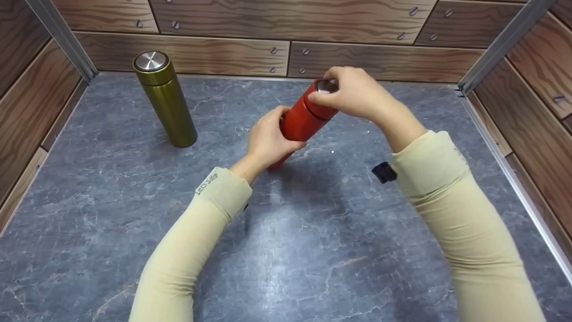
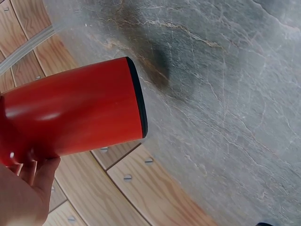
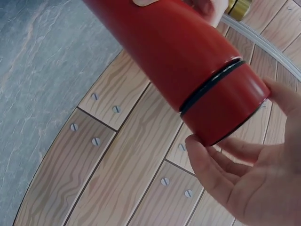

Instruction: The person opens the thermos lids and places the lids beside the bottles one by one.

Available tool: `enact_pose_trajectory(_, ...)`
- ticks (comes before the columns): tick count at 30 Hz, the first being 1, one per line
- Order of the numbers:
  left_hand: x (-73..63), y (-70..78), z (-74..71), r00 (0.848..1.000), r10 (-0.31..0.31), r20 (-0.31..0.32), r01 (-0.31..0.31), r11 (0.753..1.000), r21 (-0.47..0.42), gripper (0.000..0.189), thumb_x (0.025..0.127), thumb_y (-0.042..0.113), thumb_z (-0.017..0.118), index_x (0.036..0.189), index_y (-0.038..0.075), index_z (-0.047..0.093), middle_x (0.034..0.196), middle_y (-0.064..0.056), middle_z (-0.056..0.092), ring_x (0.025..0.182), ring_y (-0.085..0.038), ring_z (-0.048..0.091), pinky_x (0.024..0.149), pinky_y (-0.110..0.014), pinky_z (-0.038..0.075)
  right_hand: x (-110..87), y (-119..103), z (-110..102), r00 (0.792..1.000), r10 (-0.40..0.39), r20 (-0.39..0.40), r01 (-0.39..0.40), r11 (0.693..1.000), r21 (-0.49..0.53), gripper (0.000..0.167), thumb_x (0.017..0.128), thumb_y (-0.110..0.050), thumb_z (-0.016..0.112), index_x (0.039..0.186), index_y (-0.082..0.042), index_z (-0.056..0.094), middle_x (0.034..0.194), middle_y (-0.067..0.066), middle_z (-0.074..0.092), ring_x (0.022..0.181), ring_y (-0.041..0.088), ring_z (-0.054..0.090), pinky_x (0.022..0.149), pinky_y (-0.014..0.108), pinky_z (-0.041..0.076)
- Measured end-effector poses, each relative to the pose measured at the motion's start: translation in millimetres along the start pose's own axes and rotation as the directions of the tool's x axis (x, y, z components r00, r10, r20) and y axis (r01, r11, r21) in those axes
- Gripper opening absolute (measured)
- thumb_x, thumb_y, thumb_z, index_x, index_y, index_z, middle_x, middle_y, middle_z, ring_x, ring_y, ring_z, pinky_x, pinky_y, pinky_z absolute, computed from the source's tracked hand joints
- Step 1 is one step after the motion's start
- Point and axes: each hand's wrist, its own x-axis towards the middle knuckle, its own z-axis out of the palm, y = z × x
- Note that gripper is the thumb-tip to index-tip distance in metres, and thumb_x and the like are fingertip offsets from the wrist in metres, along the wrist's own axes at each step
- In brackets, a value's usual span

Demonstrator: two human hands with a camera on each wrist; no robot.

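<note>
Left hand [image 1: 268, 136] and right hand [image 1: 357, 91] grasp a tilted red flask [image 1: 301, 123] over the worktop [image 1: 313, 250], fingers [image 3: 209, 172] round body [image 2: 80, 106] and cap [image 3: 225, 106]; likely stiff and slick, it is best held mid-body.

In my head view, my left forearm [image 1: 203, 219] runs up from seven o'clock and slants toward one; my left hand [image 1: 267, 139] sits just off centre on the eleven o'clock side. Its fingers curl in a grip, thumb stretched toward three. My right forearm [image 1: 451, 201] runs up from four o'clock, aimed at eleven. My right wrist [image 1: 402, 127] bends inward, so my right hand [image 1: 358, 91], at half past one and the higher of the two, points toward ten. Its thumb and fingertips pinch from opposite sides, palm standing clear.
</note>
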Motion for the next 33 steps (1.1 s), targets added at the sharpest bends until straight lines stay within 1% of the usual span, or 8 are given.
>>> enact_pose_trajectory(4,-0.6,0.3,0.1,1.000,0.017,-0.011,-0.017,1.000,-0.003,0.065,0.067,0.035,0.080,0.123,0.020,0.052,0.112,0.001,0.062,0.098,-0.014,0.057,0.087,-0.034,0.047,-0.7,1.4,-4.9,0.988,-0.147,0.048,0.148,0.989,-0.002,0.053,0.080,-0.021,0.062,0.127,0.000,0.049,0.123,0.018,0.050,0.109,0.030,0.051,0.095,0.045,0.044)
enact_pose_trajectory(7,-1.1,1.0,0.5,1.000,0.019,-0.009,-0.020,1.000,-0.019,0.064,0.067,0.035,0.080,0.122,0.019,0.052,0.111,0.001,0.062,0.098,-0.014,0.057,0.086,-0.033,0.047,-1.4,2.6,-6.2,0.983,-0.172,0.059,0.172,0.985,0.007,0.058,0.079,-0.020,0.065,0.132,-0.003,0.046,0.128,0.017,0.048,0.113,0.030,0.049,0.098,0.046,0.042)
enact_pose_trajectory(12,-1.5,1.5,1.8,1.000,0.023,-0.002,-0.023,0.999,-0.023,0.064,0.068,0.035,0.079,0.123,0.019,0.052,0.113,0.001,0.062,0.099,-0.015,0.057,0.088,-0.033,0.047,-2.3,1.4,-2.3,1.000,-0.010,0.013,0.010,1.000,-0.021,0.082,0.081,-0.053,0.062,0.141,-0.004,0.036,0.140,0.018,0.043,0.125,0.032,0.044,0.104,0.049,0.036)
enact_pose_trajectory(16,-1.3,1.8,1.6,1.000,0.016,0.008,-0.016,1.000,-0.024,0.066,0.069,0.034,0.080,0.125,0.019,0.050,0.115,0.002,0.061,0.101,-0.014,0.057,0.090,-0.034,0.047,-4.5,-0.3,0.3,0.991,0.131,-0.018,-0.132,0.989,-0.068,0.091,0.078,-0.070,0.052,0.135,0.000,0.042,0.132,0.021,0.051,0.116,0.034,0.051,0.097,0.051,0.042)
enact_pose_trajectory(19,-0.6,2.0,0.8,1.000,0.014,0.006,-0.014,0.999,-0.037,0.065,0.068,0.034,0.080,0.125,0.019,0.051,0.115,0.002,0.061,0.101,-0.014,0.057,0.090,-0.033,0.048,-5.0,-1.4,0.6,0.991,0.133,-0.020,-0.134,0.989,-0.057,0.083,0.080,-0.066,0.052,0.127,0.002,0.048,0.121,0.019,0.057,0.104,0.031,0.055,0.089,0.048,0.046)
enact_pose_trajectory(26,-1.3,0.8,1.3,1.000,0.009,0.004,-0.008,0.999,-0.036,0.065,0.068,0.035,0.080,0.124,0.018,0.051,0.114,0.001,0.061,0.099,-0.014,0.057,0.088,-0.032,0.048,-4.1,-0.7,-2.6,0.997,-0.050,0.056,0.051,0.999,-0.016,0.068,0.082,-0.031,0.061,0.138,-0.004,0.037,0.128,0.020,0.046,0.112,0.031,0.049,0.095,0.047,0.043)
enact_pose_trajectory(30,-2.7,0.4,2.1,1.000,-0.003,0.010,0.003,0.999,-0.034,0.066,0.069,0.036,0.079,0.125,0.018,0.050,0.114,0.000,0.061,0.100,-0.015,0.057,0.089,-0.033,0.048,-5.6,0.0,-1.2,0.999,0.026,0.047,-0.026,1.000,0.006,0.090,0.081,-0.049,0.062,0.148,-0.006,0.019,0.143,0.022,0.035,0.127,0.034,0.042,0.104,0.050,0.037)
enact_pose_trajectory(33,-3.3,0.1,2.7,1.000,0.000,0.010,0.000,0.999,-0.035,0.066,0.068,0.035,0.080,0.125,0.018,0.051,0.113,0.000,0.062,0.099,-0.015,0.057,0.088,-0.033,0.048,-6.9,0.2,0.3,0.993,0.118,0.024,-0.118,0.993,-0.007,0.097,0.079,-0.063,0.057,0.146,-0.002,0.022,0.145,0.022,0.036,0.128,0.034,0.042,0.105,0.051,0.035)
